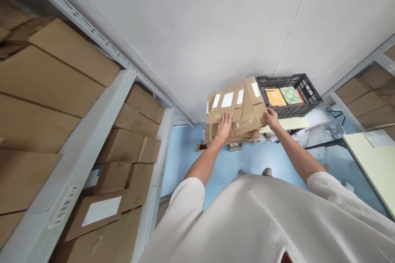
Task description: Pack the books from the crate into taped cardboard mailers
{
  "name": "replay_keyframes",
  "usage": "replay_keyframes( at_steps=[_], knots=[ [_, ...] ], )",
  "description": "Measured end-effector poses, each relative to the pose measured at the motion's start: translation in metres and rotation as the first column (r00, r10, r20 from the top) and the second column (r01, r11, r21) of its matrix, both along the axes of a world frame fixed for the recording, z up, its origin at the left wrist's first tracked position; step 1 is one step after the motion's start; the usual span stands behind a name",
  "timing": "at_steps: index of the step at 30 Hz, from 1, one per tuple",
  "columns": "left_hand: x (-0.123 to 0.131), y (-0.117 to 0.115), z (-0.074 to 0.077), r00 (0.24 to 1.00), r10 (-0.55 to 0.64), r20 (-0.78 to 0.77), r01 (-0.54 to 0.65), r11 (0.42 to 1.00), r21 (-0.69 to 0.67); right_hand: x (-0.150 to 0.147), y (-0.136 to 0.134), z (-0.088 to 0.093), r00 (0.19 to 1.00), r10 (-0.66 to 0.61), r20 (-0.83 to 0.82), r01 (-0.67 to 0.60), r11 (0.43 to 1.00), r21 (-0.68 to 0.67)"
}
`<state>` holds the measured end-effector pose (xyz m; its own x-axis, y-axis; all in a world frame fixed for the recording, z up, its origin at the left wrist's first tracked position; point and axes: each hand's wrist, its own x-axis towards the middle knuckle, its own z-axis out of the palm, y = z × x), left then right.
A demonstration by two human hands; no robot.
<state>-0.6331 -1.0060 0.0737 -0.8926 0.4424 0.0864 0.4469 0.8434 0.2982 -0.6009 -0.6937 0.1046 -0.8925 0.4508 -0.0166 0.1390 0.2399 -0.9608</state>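
A stack of flattened cardboard boxes (226, 117) with white labels lies in front of me by the wall. My left hand (224, 125) rests on top of it, fingers stretched out flat. One flattened cardboard box (251, 109) lies slanted over the stack's right part. At its right edge my right hand (271, 118) grips it between thumb and fingers. Just beyond that hand stands a black plastic crate (294, 111) with an orange book (275, 97) and a green-and-white patterned book (291, 95) inside.
Metal shelving (101, 131) full of cardboard boxes (128, 146) runs along my left. More shelved boxes (370, 102) stand at the right, near a pale yellow tabletop (370, 164). White bags (322, 131) lie under the tables on the blue floor (182, 152).
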Motion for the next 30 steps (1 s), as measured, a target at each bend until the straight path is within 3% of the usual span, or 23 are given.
replay_keyframes(
  at_steps=[10, 18, 23, 30],
  knots=[
    [0.008, -0.008, 0.011, 0.999, 0.047, -0.008, -0.047, 0.998, 0.029, -0.005, 0.013, 0.013, 0.997, -0.015, -0.076, 0.018, 0.999, 0.030],
    [-0.001, -0.018, 0.028, 0.993, 0.104, -0.048, -0.102, 0.993, 0.054, -0.019, 0.033, 0.010, 0.987, -0.144, -0.065, 0.138, 0.987, -0.081],
    [0.005, -0.010, 0.015, 0.994, 0.109, -0.007, -0.109, 0.994, 0.018, -0.009, 0.057, 0.017, 0.976, -0.161, -0.149, 0.143, 0.982, -0.124],
    [0.017, 0.012, -0.011, 0.992, 0.042, 0.116, -0.039, 0.999, -0.022, 0.028, 0.117, 0.037, 0.935, -0.255, -0.248, 0.206, 0.956, -0.208]
  ],
)
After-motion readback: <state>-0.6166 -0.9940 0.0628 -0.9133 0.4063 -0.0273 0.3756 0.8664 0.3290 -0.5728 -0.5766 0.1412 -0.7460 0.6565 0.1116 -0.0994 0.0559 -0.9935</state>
